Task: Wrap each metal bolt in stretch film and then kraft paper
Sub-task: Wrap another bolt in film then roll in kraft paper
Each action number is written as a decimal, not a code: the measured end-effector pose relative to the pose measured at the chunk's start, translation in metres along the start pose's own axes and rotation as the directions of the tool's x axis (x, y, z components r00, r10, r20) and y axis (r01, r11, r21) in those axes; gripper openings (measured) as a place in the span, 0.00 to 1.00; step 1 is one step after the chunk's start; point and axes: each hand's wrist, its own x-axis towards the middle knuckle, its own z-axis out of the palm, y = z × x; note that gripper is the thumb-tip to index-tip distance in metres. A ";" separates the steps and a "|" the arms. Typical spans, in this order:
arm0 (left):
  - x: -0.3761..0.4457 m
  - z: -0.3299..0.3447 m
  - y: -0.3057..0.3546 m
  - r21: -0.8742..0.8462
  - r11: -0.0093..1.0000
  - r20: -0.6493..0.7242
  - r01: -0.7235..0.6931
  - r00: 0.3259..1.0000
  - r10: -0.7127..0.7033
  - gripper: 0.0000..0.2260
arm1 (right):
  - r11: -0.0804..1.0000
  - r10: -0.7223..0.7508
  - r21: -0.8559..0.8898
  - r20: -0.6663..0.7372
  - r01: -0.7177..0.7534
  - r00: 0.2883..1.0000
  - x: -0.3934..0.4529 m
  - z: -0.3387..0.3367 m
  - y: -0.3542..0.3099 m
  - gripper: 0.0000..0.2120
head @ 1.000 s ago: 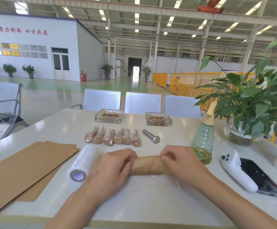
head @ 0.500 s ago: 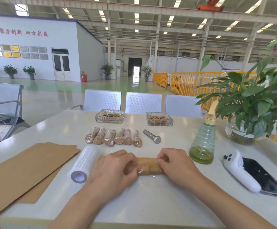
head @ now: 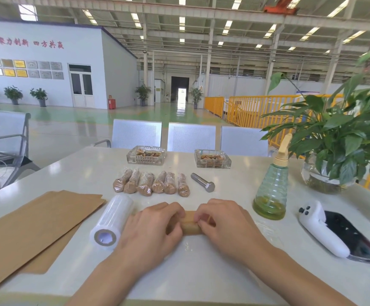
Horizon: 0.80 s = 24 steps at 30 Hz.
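A kraft-wrapped bolt (head: 190, 224) is gripped at both ends near the middle of the surface (head: 201, 272), the left hand (head: 152, 230) curled round one end and the right hand (head: 226, 224) pinching the other with curled fingers. Just left of the hands a stretch film roll (head: 112, 219) lies beside the kraft paper sheets (head: 31, 226) at the left edge. Toward the far edge, six wrapped bolts (head: 152, 183) are lined up, with one bare metal bolt (head: 202, 185) just to their right.
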 end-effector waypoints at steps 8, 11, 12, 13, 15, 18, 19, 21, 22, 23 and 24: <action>0.004 0.003 -0.001 -0.016 0.999 -0.024 0.029 0.999 -0.029 0.09 | 1.000 0.015 0.015 -0.036 -0.015 0.999 -0.002 0.008 0.004 0.05; 0.006 0.004 0.001 0.058 0.998 -0.019 0.015 1.000 -0.014 0.13 | 0.999 0.019 0.032 -0.039 -0.017 0.999 -0.004 0.009 0.004 0.05; 0.007 0.005 0.002 0.078 0.997 -0.018 0.005 1.000 -0.003 0.13 | 0.999 0.018 0.035 -0.042 -0.017 0.999 -0.005 0.009 0.004 0.04; 0.007 0.005 0.003 0.090 0.996 -0.012 -0.005 1.000 0.006 0.13 | 0.999 0.019 0.037 -0.044 -0.017 0.999 -0.005 0.010 0.004 0.04; 0.007 0.005 0.002 0.092 0.996 0.004 -0.011 1.000 0.010 0.13 | 0.999 0.019 0.037 -0.045 -0.018 0.999 -0.006 0.010 0.004 0.04; 0.007 0.003 -0.001 0.062 0.998 0.025 -0.003 1.000 0.001 0.15 | 0.999 0.019 0.042 -0.049 -0.017 0.999 -0.005 0.011 0.004 0.04; 0.006 0.002 -0.002 0.052 0.999 0.029 0.001 1.000 -0.003 0.15 | 0.999 0.021 0.045 -0.048 -0.019 0.999 -0.005 0.010 0.004 0.04; 0.008 0.001 -0.001 0.028 1.000 0.043 0.012 0.999 -0.013 0.16 | 0.999 0.020 0.050 -0.043 -0.018 0.999 -0.004 0.010 0.005 0.05; 0.009 0.001 -0.001 0.004 1.000 0.055 0.024 0.998 -0.024 0.17 | 0.998 0.019 0.054 -0.037 -0.017 0.999 -0.004 0.011 0.005 0.06; 0.010 0.000 -0.001 -0.020 0.999 0.063 0.036 0.997 -0.035 0.16 | 0.998 0.016 0.059 -0.029 -0.014 0.999 -0.004 0.010 0.006 0.07; 0.012 -0.001 -0.002 -0.037 0.998 0.072 0.043 0.997 -0.041 0.15 | 0.998 0.011 0.062 -0.019 -0.010 1.000 -0.004 0.011 0.006 0.08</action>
